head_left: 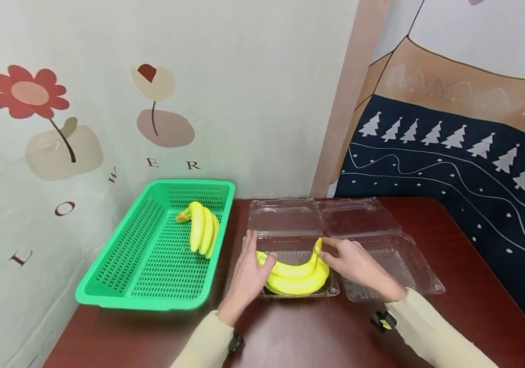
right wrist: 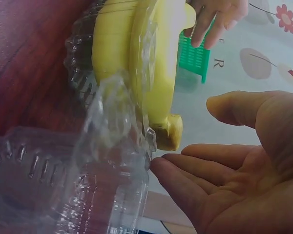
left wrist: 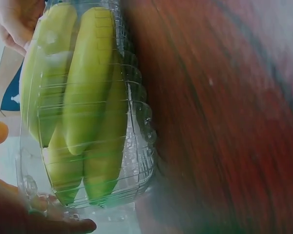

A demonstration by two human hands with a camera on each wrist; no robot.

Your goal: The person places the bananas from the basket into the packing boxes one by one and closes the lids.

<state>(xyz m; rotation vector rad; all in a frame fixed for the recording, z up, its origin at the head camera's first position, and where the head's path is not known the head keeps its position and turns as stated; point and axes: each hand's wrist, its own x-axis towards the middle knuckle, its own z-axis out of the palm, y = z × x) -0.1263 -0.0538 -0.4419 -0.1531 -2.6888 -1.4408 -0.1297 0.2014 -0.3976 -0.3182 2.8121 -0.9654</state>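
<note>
A bunch of yellow bananas (head_left: 296, 284) lies in a clear plastic clamshell box (head_left: 285, 243) whose lid is folded back. My left hand (head_left: 249, 270) stands at the box's left side, fingers straight and thumb over the banana tips. At the right end, near the stem (right wrist: 170, 134), is my right hand (head_left: 355, 260). Its fingers (right wrist: 205, 168) are stretched out by the box edge and its thumb stands apart from the stem. Through the ribbed wall in the left wrist view, the bananas (left wrist: 90, 83) show inside the box.
A green plastic basket (head_left: 143, 302) on the left holds another bunch of bananas (head_left: 207, 230). A second clear clamshell box (head_left: 396, 255), lid folded back, sits right beside the first. All stand on a dark red table (head_left: 304, 332) against a wall with printed hangings.
</note>
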